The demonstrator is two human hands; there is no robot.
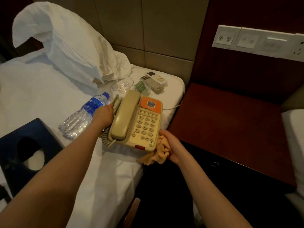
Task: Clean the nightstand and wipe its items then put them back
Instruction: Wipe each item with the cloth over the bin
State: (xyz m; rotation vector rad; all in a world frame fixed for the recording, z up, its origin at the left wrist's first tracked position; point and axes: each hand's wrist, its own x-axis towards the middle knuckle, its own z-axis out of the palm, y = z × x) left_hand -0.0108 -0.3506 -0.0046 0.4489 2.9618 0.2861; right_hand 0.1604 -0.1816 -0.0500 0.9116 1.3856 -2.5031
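Bed [49, 83]: telephone [139, 122] gripped by left hand [103, 116], right hand [171, 145] clutching cloth [160, 153] against its corner; wiping step, two-handed carry to desk [230, 129] likely next.

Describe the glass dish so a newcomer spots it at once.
Start at the white bed and its propped pillow. Below the pillow's right corner, beyond the telephone, sits the glass dish. Unlike the boxy white remote beside it, it is shallow, round and transparent.
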